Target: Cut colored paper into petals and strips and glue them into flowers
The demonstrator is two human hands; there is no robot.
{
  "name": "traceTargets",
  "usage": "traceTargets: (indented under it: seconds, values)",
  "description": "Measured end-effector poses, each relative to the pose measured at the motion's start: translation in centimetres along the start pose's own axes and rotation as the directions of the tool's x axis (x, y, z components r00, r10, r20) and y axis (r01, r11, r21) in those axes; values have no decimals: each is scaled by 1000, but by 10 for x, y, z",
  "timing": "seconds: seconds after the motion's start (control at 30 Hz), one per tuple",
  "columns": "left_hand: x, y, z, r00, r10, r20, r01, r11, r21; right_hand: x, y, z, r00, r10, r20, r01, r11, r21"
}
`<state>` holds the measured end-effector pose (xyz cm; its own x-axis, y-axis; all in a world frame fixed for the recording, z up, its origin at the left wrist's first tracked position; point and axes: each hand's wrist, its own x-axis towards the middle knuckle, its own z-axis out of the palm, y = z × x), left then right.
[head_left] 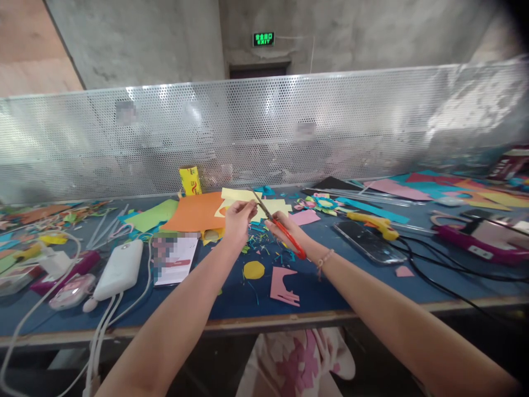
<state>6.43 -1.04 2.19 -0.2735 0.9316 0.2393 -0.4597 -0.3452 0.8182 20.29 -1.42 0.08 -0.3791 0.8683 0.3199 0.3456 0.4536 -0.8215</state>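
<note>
My right hand point(285, 226) is wrapped round scissors point(295, 242) with orange-red handles, the blades slanting up and left, partly apart. Close beside the blades, my left hand point(241, 218) is closed in a pinch; whatever sits between its fingertips is too small to make out. Below the hands, a yellow paper disc point(253, 270) and a cut pink paper piece point(284, 286) lie on the blue tabletop. Thin paper snippets point(264, 245) are scattered under my fingers. Behind them are pale yellow paper point(235, 194) and an orange sheet point(194, 212).
To the left are a white power bank point(119, 270) with cables and a lit phone point(177, 259). On the right lie a dark phone point(370, 242), a yellow glue gun point(374, 223), and a purple power strip point(475, 242). A perforated metal screen point(248, 132) borders the table's back.
</note>
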Motion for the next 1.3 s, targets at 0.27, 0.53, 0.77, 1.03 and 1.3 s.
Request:
traceTargets:
  seconds: [0.27,0.53,0.77,1.03,1.3]
  values:
    - [-1,1,0,1000,-4,14,4,1000,-16,0,1,0,1000,-7,-14,6,1000,-24]
    - [-2,3,-1,1000,5,26,-4,1000,-18,0,-1,-1,999,-26,-21,25,996,-84]
    - [-1,5,-3,999,-15,40,16,999,-29,3,-2,0,998,-18,-54,8,984,-177]
    - [0,4,-3,999,6,38,-5,1000,-7,2,-1,0,999,-14,-40,9,991,-130]
    - [5,3,-4,997,71,-35,-72,997,-21,0,-7,-1,1000,-17,-23,15,996,-90]
